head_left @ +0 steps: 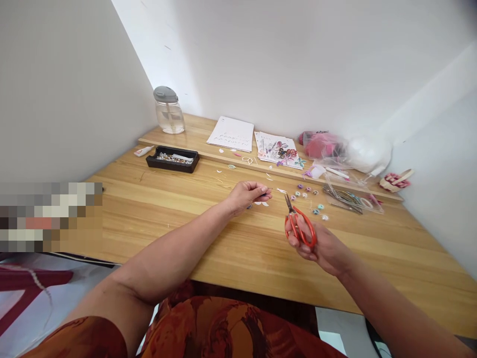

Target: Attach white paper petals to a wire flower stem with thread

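Note:
My left hand [250,196] is above the middle of the table, thumb and fingertips pinched together. A thin end pokes out past the fingertips, but what they hold is too small to name. My right hand [316,246] has its fingers through the handles of red-handled scissors [306,229]. The dark blades point up and away from me, a little right of my left fingertips. White paper pieces [263,203] lie on the table by my left hand. Several small coloured flower-like pieces [300,187] are scattered just beyond the scissors.
Along the raised back ledge are a lidded clear jar [169,114], a white sheet [231,134], papers bearing coloured flower pieces [281,149] and pink bagged material [324,145]. A black tray of beads [172,160] is at left; a tool bag [350,195] and small basket [395,182] at right.

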The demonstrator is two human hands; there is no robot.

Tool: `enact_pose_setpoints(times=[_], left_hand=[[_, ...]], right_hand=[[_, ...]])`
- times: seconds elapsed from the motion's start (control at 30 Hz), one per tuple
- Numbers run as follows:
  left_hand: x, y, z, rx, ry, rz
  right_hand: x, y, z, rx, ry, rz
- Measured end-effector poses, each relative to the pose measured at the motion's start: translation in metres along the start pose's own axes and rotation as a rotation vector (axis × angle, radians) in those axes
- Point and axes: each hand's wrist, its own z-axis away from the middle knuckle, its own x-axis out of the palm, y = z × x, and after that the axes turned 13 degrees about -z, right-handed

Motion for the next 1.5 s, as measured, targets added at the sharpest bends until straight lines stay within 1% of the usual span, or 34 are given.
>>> enact_pose_setpoints(times=[0.17,0.33,0.47,0.67,0.87,1.0,1.1,1.2,1.27,1.33,1.37,1.4,1.43,1.5], left_hand=[[0.002,-0.002,0.000,0.007,-0.012,-0.040],[0.003,-0.002,0.001,0.034,-0.029,-0.070],[0.003,-0.001,0.002,0.056,-0.043,-0.111],[0.003,0.000,0.004,0.077,-0.048,-0.157],[0.004,0.001,0.004,0.094,-0.031,-0.166],[0.004,0.002,0.005,0.113,-0.040,-0.184],[0.003,0.001,0.005,0.091,-0.034,-0.167],[0.001,-0.002,0.003,0.042,-0.004,-0.105],[0.000,-0.004,0.000,-0.008,0.019,-0.050],[0.000,-0.004,-0.002,-0.057,0.042,0.013],[-0.001,-0.003,-0.002,-0.075,0.052,0.045],[-0.001,-0.002,-0.003,-0.087,0.062,0.078],[-0.001,-0.001,-0.003,-0.093,0.069,0.110],[-0.001,0.002,-0.003,-0.098,0.074,0.159]], right_hand=[[0.011,0.002,-0.019,-0.009,-0.014,-0.118],[0.017,0.005,-0.027,0.024,-0.042,-0.186],[0.019,0.007,-0.032,0.011,-0.058,-0.223],[0.022,0.006,-0.037,-0.026,-0.009,-0.236],[0.026,0.008,-0.043,-0.050,-0.010,-0.306],[0.030,0.009,-0.046,-0.050,0.021,-0.323],[0.033,0.008,-0.047,-0.079,0.046,-0.312],[0.032,0.005,-0.045,-0.146,0.047,-0.306],[0.025,0.002,-0.041,-0.189,0.061,-0.248],[0.012,0.001,-0.035,-0.228,0.139,-0.093],[0.001,0.000,-0.031,-0.247,0.222,0.035],[-0.011,0.000,-0.026,-0.290,0.332,0.180],[-0.025,0.000,-0.020,-0.343,0.444,0.344],[-0.056,0.000,-0.007,-0.372,0.654,0.683]])
